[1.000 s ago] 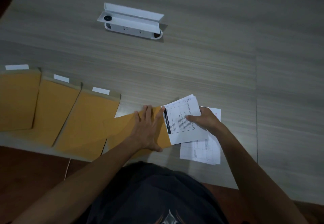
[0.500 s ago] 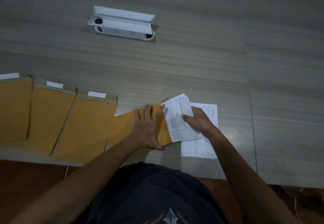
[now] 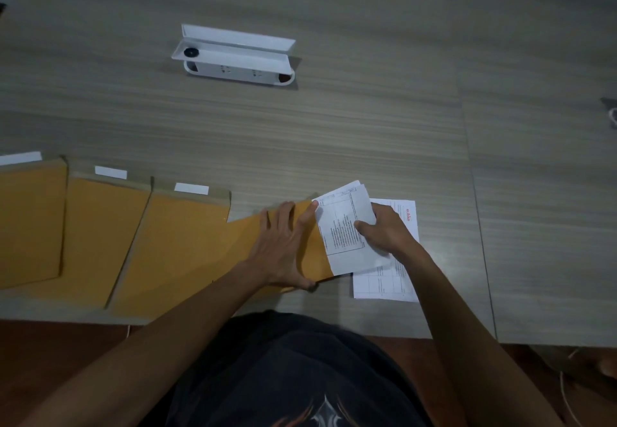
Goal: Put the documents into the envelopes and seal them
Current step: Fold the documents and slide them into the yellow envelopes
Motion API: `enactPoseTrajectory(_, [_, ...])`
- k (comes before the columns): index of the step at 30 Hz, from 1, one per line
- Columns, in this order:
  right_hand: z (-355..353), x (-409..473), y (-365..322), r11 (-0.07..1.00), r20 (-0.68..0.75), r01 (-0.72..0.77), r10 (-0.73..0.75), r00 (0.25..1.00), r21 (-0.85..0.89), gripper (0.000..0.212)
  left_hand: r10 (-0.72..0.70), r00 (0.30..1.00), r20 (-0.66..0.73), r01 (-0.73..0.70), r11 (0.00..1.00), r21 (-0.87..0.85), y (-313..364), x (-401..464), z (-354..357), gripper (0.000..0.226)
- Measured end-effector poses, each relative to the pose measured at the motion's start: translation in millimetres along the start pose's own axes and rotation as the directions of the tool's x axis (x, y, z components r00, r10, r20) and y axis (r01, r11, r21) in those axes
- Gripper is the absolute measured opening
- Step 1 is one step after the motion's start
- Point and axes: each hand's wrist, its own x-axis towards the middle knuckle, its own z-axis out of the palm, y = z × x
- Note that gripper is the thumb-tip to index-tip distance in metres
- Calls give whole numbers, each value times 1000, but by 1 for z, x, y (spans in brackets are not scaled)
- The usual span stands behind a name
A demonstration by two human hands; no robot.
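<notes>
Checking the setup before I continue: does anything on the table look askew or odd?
Nothing damaged. The envelope under the left hand lies slanted, overlapping the neighbouring envelope; the right hand holds folded documents at its mouth.

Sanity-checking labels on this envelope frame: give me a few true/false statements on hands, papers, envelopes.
1. The left hand lies flat on the envelope. True.
2. The right hand holds nothing. False: it grips the document at the envelope's mouth.
3. More printed sheets lie under the right hand. True.
4. The document is fully inside. False: most still sticks out.
5. Three other envelopes lie left of this one. True.
</notes>
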Motion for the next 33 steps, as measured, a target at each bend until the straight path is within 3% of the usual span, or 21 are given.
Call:
enactPoseTrajectory(10, [4, -12, -5, 984, 78, -13, -1, 997, 179, 28, -28, 994, 106, 23, 999, 48, -11, -5, 2, 155])
enactPoseTrajectory(20, [10, -14, -15, 999, -48, -23, 20, 999, -49, 28, 10, 997, 79, -12, 1000, 25, -5, -2, -4, 152])
enactPoseTrajectory(33, [19, -17, -33, 997, 23, -46, 45, 999, 63, 35, 34, 999, 35, -36, 998, 43, -3, 4, -10, 153])
